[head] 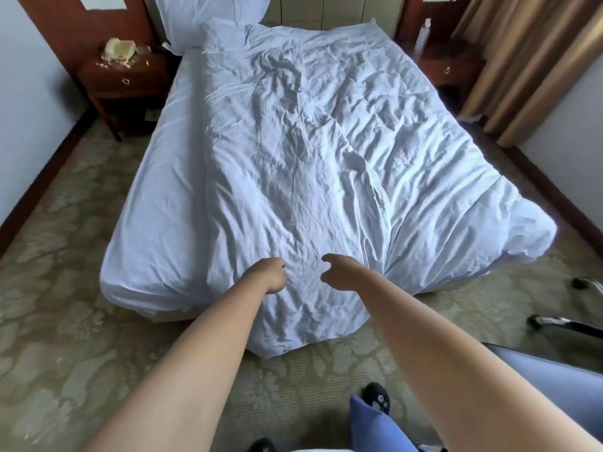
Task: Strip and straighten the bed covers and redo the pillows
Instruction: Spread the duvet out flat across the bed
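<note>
White duvet [310, 164] under both hands

Head view, looking down, foot of bed [156, 203]

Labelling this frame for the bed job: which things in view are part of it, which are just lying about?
Job:
duvet, crumpled, hanging off the foot
sheet
pillow at the headboard
left hand, gripping the duvet
right hand, fingers curled over it

Lying about:
left nightstand with litter
right nightstand
bottle
curtains
chair legs
</note>
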Demonstrator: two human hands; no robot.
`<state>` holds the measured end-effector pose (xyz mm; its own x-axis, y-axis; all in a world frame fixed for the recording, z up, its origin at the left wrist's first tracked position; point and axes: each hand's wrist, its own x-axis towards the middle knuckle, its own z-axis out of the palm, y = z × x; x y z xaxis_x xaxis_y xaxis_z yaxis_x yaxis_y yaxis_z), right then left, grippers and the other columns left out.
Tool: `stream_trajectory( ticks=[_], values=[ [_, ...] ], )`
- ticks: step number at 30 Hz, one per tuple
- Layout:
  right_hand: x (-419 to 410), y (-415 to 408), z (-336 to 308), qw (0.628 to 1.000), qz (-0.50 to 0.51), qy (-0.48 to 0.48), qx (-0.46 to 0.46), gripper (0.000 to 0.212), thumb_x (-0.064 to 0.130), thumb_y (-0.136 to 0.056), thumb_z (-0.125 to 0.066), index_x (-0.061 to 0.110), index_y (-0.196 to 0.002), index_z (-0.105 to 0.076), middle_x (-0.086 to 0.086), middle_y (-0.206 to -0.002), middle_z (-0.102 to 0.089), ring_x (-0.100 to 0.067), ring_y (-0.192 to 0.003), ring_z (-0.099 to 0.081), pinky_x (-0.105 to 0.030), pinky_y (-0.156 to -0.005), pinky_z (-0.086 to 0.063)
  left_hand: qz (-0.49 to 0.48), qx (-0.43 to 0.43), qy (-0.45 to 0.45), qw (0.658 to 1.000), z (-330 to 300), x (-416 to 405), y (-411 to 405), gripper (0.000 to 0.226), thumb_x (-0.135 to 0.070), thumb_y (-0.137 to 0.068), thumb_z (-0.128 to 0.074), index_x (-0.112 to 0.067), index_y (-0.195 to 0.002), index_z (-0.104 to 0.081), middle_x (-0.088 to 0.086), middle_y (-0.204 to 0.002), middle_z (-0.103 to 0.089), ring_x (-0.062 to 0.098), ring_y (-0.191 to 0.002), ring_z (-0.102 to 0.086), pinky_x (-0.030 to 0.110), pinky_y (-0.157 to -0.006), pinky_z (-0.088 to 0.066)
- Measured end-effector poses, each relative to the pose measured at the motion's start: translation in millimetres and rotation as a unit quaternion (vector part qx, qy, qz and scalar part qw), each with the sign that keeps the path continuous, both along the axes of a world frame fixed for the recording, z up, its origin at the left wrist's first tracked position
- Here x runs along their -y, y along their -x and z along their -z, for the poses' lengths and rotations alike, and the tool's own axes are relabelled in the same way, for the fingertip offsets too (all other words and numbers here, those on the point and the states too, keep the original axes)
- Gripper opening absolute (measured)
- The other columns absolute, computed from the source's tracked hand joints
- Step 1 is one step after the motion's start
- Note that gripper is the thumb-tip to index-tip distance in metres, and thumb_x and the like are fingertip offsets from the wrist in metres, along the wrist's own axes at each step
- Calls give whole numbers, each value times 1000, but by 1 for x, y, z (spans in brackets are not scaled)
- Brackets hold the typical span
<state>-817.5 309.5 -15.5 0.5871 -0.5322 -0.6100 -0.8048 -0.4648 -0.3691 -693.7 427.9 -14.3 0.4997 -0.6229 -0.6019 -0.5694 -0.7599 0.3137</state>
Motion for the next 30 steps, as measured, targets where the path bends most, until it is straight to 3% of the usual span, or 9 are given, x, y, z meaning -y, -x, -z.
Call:
stream_trajectory(
  ticks=[2,8,14,22,30],
  values=[
    [32,3,8,1000,-5,0,9,55,22,-93,-46,26,-147,-34,-8,-141,-47,-24,-113,-53,-31,-97,-42,0,9,-7,1000,2,26,6,49,-19,-98,-38,-17,-146,-33,8,-152,-32,25,-132,-40,32,-103,-38],
    [125,16,18,1000,-27,-2,12,53,24,-94,-48,25,-146,-36,-10,-145,-40,-26,-131,-41,-33,-106,-37,19,40,-30,999,5,109,37,49,-21,-97,-38,-22,-146,-33,6,-152,-32,25,-134,-39,34,-104,-38],
    [196,22,31,1000,-27,-11,3,52,22,-93,-46,22,-144,-39,-9,-141,-45,-27,-121,-52,-31,-99,-43,40,-1,-50,998,19,180,53,50,-20,-97,-41,-22,-147,-33,6,-152,-32,25,-134,-39,34,-106,-38],
    [272,5,60,999,-36,-3,-32,48,17,-94,-43,16,-142,-40,-11,-145,-41,-26,-131,-43,-29,-103,-35,23,-53,-45,997,54,265,10,50,-24,-97,-43,-21,-147,-34,6,-153,-31,24,-136,-37,33,-107,-36],
    [320,-23,115,999,25,-27,-11,61,19,-92,-44,20,-150,-24,-8,-151,-25,-28,-133,-39,-38,-105,-34,-17,-98,-66,993,96,313,-4,46,-20,-97,-42,-16,-143,-39,8,-147,-38,24,-130,-43,30,-100,-38]
  ],
)
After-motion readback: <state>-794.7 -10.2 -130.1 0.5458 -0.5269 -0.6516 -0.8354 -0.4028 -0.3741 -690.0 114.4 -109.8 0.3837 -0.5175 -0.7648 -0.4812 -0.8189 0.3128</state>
